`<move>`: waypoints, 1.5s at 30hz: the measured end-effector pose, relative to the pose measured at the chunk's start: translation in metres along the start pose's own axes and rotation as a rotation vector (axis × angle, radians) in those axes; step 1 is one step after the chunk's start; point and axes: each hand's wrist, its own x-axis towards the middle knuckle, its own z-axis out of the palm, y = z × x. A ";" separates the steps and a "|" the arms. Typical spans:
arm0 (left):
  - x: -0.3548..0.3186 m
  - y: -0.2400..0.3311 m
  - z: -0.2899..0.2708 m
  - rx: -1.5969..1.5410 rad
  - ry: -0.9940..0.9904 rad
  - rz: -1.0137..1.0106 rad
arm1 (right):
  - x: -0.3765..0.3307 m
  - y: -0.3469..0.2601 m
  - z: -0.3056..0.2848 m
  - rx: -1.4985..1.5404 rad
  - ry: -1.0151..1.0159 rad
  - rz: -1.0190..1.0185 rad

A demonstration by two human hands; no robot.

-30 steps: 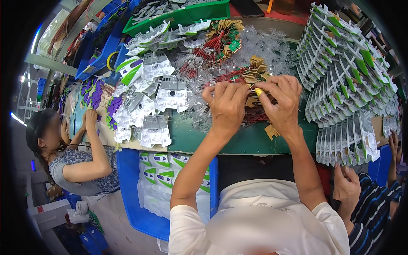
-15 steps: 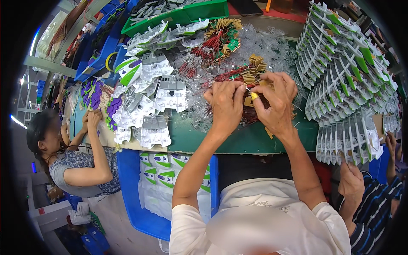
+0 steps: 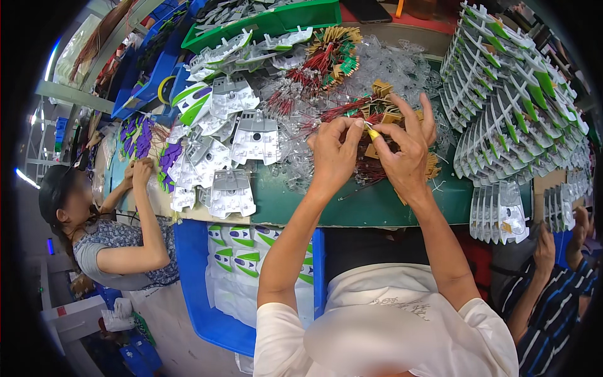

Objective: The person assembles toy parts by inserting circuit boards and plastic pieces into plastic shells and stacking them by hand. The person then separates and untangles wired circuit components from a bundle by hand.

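Note:
My left hand (image 3: 334,154) and my right hand (image 3: 407,151) meet above the green table (image 3: 377,204), fingertips pinched together on a small yellow part (image 3: 373,133). Under and behind them lies a heap of red wires with tan connectors (image 3: 370,116) mixed with clear plastic pieces (image 3: 389,66). Which hand bears the part's weight I cannot tell; both touch it.
Grey-white moulded toy panels (image 3: 251,135) lie left of my hands. Stacks of white-and-green panels (image 3: 509,113) stand at the right. A blue bin (image 3: 195,283) of similar parts sits below the table edge. One person works at the left (image 3: 107,245), another at the lower right (image 3: 553,295).
My hands stay together over the wire heap, shifting slightly as the fingers work the yellow part. The person at the lower right has moved a hand.

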 end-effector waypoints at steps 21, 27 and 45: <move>-0.014 0.007 0.014 0.514 0.225 0.542 | 0.007 0.006 -0.007 0.032 0.080 -0.041; -0.008 0.004 0.017 0.324 0.131 0.210 | -0.006 0.020 -0.004 0.009 0.111 -0.199; 0.037 0.002 -0.046 0.403 -0.176 0.487 | -0.055 0.017 -0.093 -0.189 -0.138 0.087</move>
